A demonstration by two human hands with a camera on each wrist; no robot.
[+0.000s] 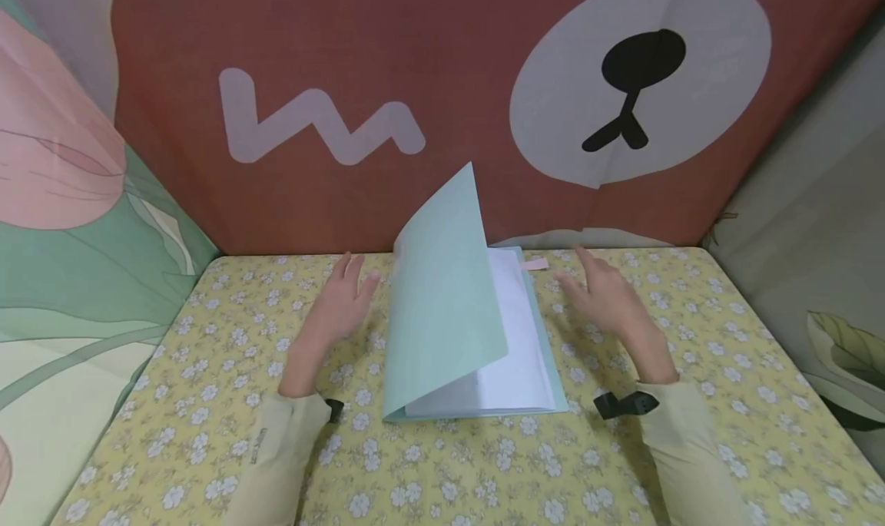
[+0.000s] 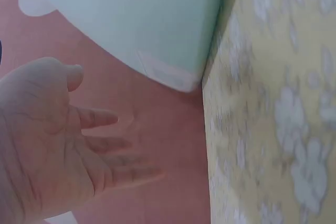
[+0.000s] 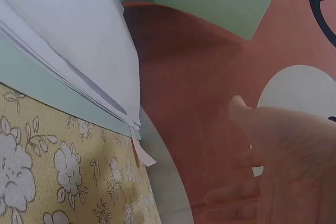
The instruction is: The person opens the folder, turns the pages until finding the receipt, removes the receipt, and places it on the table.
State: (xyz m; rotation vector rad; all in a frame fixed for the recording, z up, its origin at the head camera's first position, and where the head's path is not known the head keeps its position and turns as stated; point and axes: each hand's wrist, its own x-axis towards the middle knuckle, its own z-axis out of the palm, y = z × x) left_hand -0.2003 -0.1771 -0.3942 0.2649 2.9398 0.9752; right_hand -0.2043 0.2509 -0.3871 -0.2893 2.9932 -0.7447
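Note:
A pale green paper folder lies on the table with its front cover raised partway, standing at a slant. Inside it are white sheets of paper, and a pink tab sticks out past the upper right edge. My left hand hovers to the left of the folder, fingers spread and apart from it; the left wrist view shows its open palm beside the cover's spine. To the right of the folder, my right hand is held in the air near the pink tab, fingers extended, touching nothing.
A yellow flowered cloth covers the table. Behind its far edge stands a red-brown backdrop with a cartoon bear face. Printed fabric walls rise on both sides. A dark strap is at each wrist.

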